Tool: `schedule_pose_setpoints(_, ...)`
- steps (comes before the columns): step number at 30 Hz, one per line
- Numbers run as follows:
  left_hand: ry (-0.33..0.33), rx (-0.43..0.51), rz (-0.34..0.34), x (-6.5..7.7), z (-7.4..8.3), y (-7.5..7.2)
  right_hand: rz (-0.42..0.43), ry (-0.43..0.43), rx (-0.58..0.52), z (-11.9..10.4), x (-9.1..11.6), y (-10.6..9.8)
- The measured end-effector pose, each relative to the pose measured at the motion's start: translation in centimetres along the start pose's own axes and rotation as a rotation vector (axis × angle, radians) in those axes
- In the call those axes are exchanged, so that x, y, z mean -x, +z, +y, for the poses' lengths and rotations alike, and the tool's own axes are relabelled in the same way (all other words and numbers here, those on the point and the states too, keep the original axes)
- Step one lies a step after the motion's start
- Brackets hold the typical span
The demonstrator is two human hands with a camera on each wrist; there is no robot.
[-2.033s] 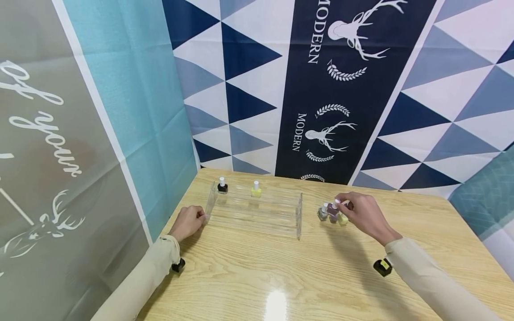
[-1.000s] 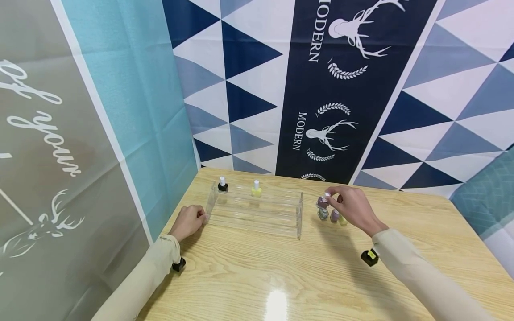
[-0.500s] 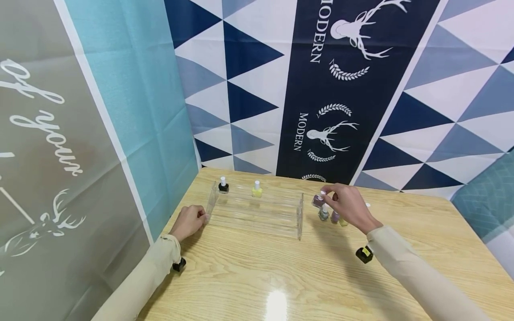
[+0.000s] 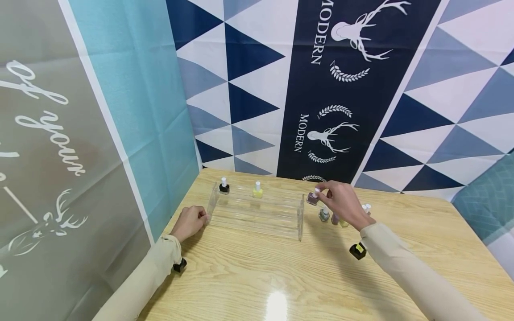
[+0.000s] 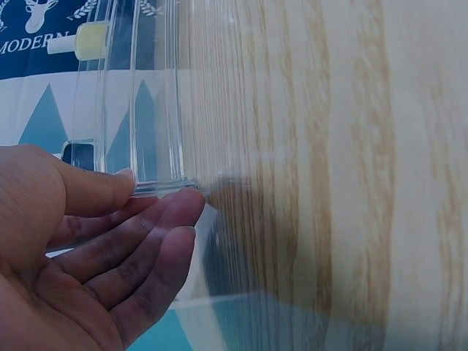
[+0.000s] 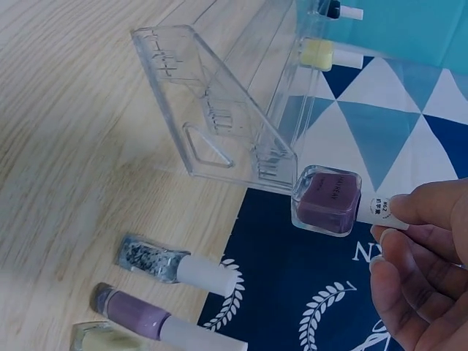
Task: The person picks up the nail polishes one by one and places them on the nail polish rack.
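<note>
Right hand narrow, thumb and fingertips pinching the white cap of the purple bottle. Bottle is held up off the table, leaning a bit, cap toward the right, just beside the far right corner of the rack. Can't tell whether glass and rack touch. Cap carries small dark print (too small to read properly).

Left hand also narrow: thumb and fingers grip the rack's left end, near side; the outer fingers curl loosely below the edge.

Rack is clear, stepped, long side running left to right. Two bottles stand upright on its far step: black bottle at the left end, yellow bottle about midway along, the two well apart. Both have white caps.

Right of the rack, on the table, left to right: speckled bottle, lilac bottle, pale yellow bottle, close together and partly under the right hand in the head view. Two more caps show just right of that hand (bodies mostly hidden).

Beige sleeves on both arms, a black device at each wrist. Patterned cloth hangs at the far side, triangles and deer heads; another stretch runs down the left.
</note>
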State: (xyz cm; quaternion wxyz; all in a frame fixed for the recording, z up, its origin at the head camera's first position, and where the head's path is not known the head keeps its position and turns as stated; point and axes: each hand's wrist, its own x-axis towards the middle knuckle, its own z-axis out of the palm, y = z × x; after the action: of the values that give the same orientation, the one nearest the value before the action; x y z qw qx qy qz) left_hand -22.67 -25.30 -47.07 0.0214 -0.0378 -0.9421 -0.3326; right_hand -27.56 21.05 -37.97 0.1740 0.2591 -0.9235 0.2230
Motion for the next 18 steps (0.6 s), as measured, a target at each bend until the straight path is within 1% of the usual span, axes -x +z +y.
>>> schedule_pose_setpoints(5, 0.012, 0.0, -0.001, 0.1, 0.1, 0.0, -0.015, 0.01, -0.018, -0.4, -0.5, 0.1)
schedule_pose_setpoints(11, -0.002, 0.003, -0.003, 0.1, 0.2, 0.0, -0.01, -0.001, -0.032, -0.7, -1.1, 0.4)
schedule_pose_setpoints(18, 0.009, -0.015, 0.003, 0.0, 0.2, -0.1, -0.005, -0.007, -0.041, -1.1, -1.8, 0.9)
